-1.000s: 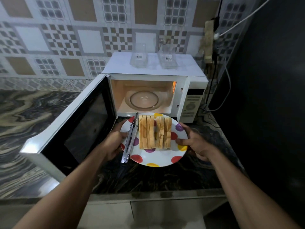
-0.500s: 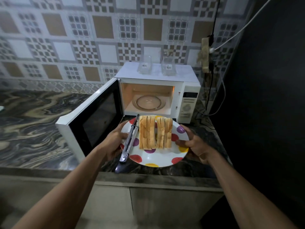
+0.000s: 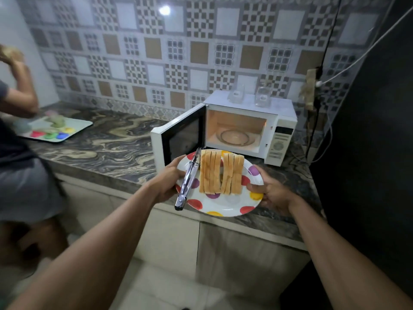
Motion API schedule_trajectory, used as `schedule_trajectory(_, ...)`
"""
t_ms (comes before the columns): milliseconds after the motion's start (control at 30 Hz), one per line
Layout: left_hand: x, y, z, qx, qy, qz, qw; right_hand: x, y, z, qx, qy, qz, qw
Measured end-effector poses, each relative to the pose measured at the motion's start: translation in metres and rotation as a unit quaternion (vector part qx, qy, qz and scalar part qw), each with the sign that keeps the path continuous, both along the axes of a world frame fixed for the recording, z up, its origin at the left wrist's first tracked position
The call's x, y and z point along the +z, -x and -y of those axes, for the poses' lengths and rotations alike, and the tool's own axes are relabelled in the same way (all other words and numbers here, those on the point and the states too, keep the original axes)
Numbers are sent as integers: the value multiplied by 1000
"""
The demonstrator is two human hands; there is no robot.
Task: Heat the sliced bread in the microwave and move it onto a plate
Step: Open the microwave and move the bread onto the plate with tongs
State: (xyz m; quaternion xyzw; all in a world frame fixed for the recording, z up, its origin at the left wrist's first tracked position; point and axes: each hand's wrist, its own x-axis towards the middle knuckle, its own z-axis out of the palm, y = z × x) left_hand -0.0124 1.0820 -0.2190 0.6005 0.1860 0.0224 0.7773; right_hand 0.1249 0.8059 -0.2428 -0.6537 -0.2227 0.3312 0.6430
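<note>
**Both hands hold the spotted plate of bread before the open microwave**

The left hand grips the plate's left rim: its thumb lies over the top edge and its fingers curl out of sight beneath. The right hand pinches the opposite rim the same way, thumb on top beside a yellow spot and fingers tucked under. The plate hangs level between them, above the front edge of the counter.

Just inside the left thumb, metal tongs lie along the plate, their handle end jutting past the near rim. Whether the thumb touches them cannot be told. Between the two thumbs stand the bread slices, set on edge in two packed rows with a narrow gap in the middle.

Beyond the fingertips the microwave sits on the counter with its door swung wide to the left. The cavity is lit, and the glass turntable inside is bare. Two clear containers rest on its top.

Far to the left of the left hand a tray with coloured shapes lies on the counter, and a second person, blurred, stands beside it.
</note>
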Motion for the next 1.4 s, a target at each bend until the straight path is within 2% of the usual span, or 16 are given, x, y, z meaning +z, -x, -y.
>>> schedule_trajectory(267, 1, 90, -30, 54, -10, -13, 998, 14, 60, -45, 70, 6, 8, 997)
schedule_trajectory(400, 7, 130, -48, 80, 13, -7, 997, 15, 83, -74, 111, 3, 22, 994)
schedule_trajectory(767, 18, 197, -131, 150, 4, -28, 988, 24, 122, -182, 159, 16, 16, 987)
schedule_trajectory(1167, 25, 212, -260, 163, -6, -48, 986, 14, 130, -323, 178, 21, -6, 984)
schedule_trajectory(1400, 18, 182, -341, 140, -52, -59, 987, 14, 116, -387, 138, 40, 36, 989)
